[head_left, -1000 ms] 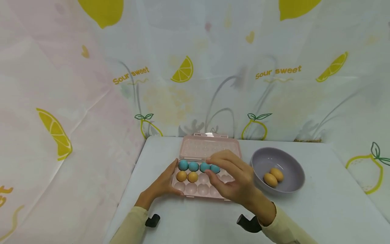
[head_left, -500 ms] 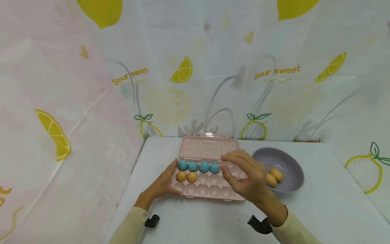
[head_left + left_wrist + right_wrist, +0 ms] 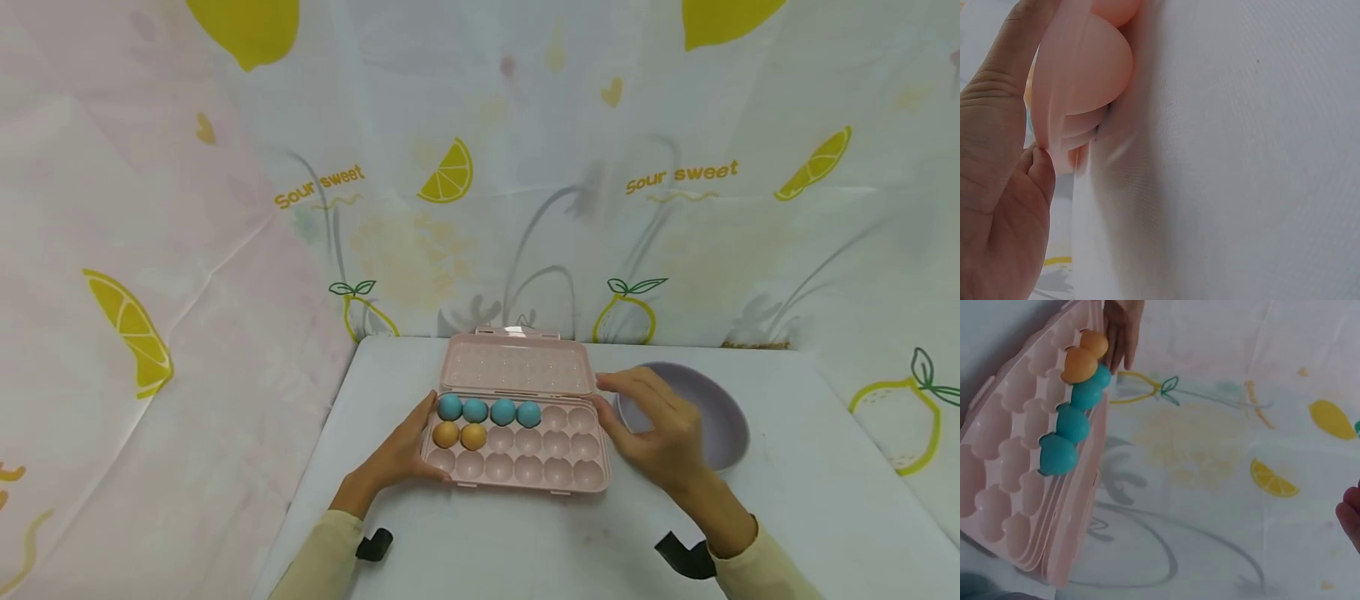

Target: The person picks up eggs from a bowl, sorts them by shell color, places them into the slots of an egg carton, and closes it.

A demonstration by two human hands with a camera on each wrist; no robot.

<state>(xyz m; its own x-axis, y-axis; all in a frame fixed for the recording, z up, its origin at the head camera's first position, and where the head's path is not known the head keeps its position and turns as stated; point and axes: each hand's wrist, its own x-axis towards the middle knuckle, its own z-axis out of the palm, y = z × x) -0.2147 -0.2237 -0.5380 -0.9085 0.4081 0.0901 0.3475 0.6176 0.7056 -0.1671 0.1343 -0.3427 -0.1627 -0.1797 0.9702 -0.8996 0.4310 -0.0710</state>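
A pink plastic egg carton [image 3: 528, 472] lies on the table with its lid [image 3: 517, 363] tipped back. Four-part wording aside, several blue eggs [image 3: 503, 412] fill the left of its back row, and two orange-yellow eggs [image 3: 460, 436] sit in the middle row. My left hand [image 3: 400, 452] grips the carton's left end, thumb at the front corner; the left wrist view shows thumb and fingers on its rim [image 3: 1054, 94]. My right hand [image 3: 663, 429] hovers past the carton's right end, thumb and index apart, nothing between them, overlapping the grey-purple bowl [image 3: 726, 421].
The bowl stands on the white table [image 3: 510, 554] right of the carton; its inside is largely hidden behind my right hand. A lemon-print cloth [image 3: 540, 242] hangs behind the table and at both sides.
My right hand has moved right, from over the blue eggs to beside the bowl. The two orange-yellow eggs in the bowl are now hidden behind it. The left hand stays put.
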